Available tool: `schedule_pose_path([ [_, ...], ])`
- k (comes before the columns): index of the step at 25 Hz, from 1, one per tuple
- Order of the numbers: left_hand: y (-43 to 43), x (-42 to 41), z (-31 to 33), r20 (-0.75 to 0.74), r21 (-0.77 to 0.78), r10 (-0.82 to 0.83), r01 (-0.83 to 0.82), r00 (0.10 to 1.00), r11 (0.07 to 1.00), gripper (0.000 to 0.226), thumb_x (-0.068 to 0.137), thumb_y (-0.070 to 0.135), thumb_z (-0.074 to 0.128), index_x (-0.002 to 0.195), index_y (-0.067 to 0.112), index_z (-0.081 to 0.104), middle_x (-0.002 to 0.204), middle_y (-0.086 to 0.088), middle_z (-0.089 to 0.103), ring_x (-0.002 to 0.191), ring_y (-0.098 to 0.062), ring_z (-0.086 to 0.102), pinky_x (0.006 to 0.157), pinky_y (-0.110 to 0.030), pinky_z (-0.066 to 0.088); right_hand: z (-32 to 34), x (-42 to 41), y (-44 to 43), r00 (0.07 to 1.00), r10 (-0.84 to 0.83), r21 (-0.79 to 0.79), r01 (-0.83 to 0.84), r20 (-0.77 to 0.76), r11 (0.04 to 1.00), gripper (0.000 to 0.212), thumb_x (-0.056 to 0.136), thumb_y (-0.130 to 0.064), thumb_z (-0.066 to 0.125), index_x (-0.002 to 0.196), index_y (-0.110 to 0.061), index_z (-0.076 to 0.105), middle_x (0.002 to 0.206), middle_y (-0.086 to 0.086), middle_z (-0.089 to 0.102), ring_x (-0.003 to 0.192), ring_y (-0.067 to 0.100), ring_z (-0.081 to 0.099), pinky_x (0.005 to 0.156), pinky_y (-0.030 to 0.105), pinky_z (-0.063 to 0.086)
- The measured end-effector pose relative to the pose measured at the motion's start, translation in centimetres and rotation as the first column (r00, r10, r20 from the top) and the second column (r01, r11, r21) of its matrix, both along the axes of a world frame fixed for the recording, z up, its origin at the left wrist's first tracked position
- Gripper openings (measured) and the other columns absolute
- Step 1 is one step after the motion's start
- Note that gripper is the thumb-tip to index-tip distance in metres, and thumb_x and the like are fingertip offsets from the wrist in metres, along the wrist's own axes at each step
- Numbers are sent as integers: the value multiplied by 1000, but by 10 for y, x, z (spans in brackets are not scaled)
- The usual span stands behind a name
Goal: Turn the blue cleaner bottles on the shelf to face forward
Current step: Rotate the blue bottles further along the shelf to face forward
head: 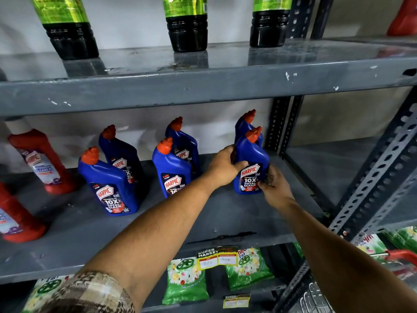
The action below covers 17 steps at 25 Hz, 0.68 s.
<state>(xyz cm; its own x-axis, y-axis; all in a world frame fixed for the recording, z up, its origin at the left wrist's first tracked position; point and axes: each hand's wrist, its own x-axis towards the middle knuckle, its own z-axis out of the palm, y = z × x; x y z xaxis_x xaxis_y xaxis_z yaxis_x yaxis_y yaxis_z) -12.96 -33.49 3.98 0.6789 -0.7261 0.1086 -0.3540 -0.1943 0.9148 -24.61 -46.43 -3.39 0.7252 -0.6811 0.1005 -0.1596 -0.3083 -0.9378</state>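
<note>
Several blue cleaner bottles with red caps stand in pairs on the grey middle shelf [203, 222]. The front right bottle [251, 159] stands upright with its label facing me. My left hand [223, 166] grips its left side and my right hand [274, 186] holds its lower right edge. Directly behind it stands another blue bottle [244, 126]. The middle front bottle [170, 168] and the left front bottle [108, 184] show their labels forward. Behind them stand the middle rear bottle [185, 141] and the left rear bottle [123, 154], labels partly hidden.
Red cleaner bottles [42, 161] stand at the left of the same shelf. Dark bottles with green labels [187, 23] sit on the shelf above. Green packets [185, 281] lie on the shelf below. Perforated metal uprights [381, 177] frame the right side.
</note>
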Motion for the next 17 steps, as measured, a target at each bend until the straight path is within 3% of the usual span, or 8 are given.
schedule_pose_path([
  [4, 0, -3, 5, -38, -74, -16, 13, 999, 997, 31, 87, 11, 61, 117, 16, 59, 115, -9, 69, 107, -22, 64, 98, -44, 50, 8, -7, -4, 997, 29, -16, -28, 66, 999, 43, 92, -10, 58, 133, -23, 50, 118, -4, 61, 110, 12, 59, 96, 30, 44],
  [7, 0, -3, 10, -57, -102, -20, 14, 998, 995, 28, 88, 8, 59, 116, 11, 60, 114, -12, 69, 104, -22, 65, 97, -42, 51, 8, -8, -9, 996, 83, -60, -81, 15, 995, 45, 92, -20, 58, 136, -27, 49, 126, -2, 62, 116, 13, 59, 100, 33, 45],
  [17, 8, -14, 6, -104, -119, -83, 70, 991, 990, 32, 88, 9, 60, 120, 10, 58, 119, -10, 68, 103, -14, 64, 90, -26, 51, 5, -21, -5, 999, -17, -26, 18, 28, 1000, 41, 94, -17, 57, 133, -11, 51, 122, 4, 63, 110, 14, 59, 88, 23, 45],
])
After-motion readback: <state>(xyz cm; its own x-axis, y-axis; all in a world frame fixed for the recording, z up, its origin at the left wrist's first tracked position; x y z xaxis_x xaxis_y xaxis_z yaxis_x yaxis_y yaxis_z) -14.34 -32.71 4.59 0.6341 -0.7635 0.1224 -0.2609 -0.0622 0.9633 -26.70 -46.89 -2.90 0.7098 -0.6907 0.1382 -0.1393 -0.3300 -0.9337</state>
